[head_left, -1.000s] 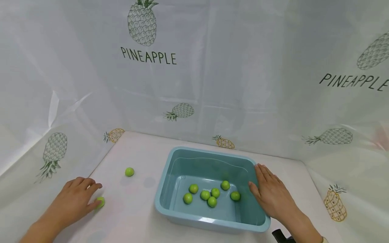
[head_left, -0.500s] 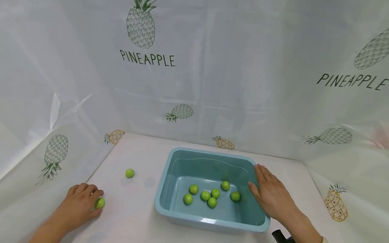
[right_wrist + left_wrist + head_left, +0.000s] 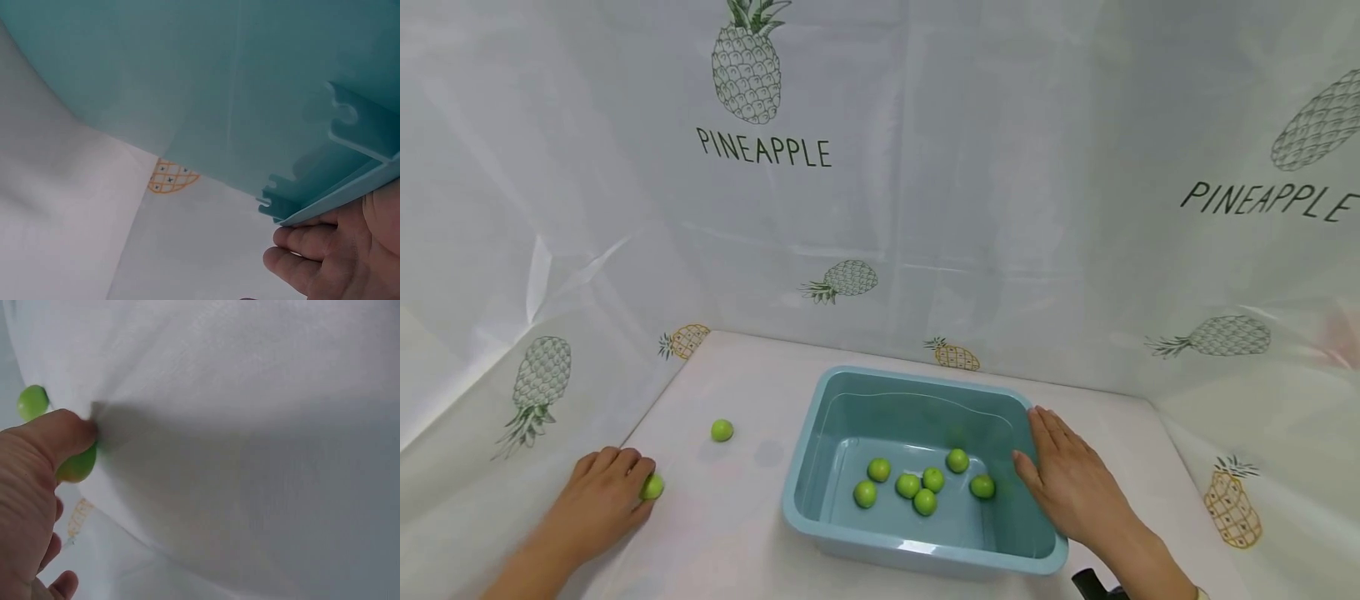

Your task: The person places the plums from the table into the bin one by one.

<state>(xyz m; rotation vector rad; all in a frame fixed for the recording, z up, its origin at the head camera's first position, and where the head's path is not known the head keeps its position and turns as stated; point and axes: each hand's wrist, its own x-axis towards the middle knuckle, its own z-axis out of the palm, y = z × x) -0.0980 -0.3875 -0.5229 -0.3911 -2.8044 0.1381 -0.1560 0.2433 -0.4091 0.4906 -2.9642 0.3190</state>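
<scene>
At the near left of the white tabletop (image 3: 737,517), the left hand (image 3: 598,504) curls its thumb and fingers around a small, round, glossy green fruit (image 3: 652,487), which sits at the fingertips on the side facing the blue plastic basin (image 3: 917,550). The basin lies well to the right, holding six similar fruits. The right hand (image 3: 1071,483) rests open, fingers straight, on its right rim.

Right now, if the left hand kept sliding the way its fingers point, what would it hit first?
Beyond the green fruit already in its grip, the left hand points up and to the right, so it would probably first reach the loose green fruit on the table. Depth is uncertain; it might pass beside it.
</scene>
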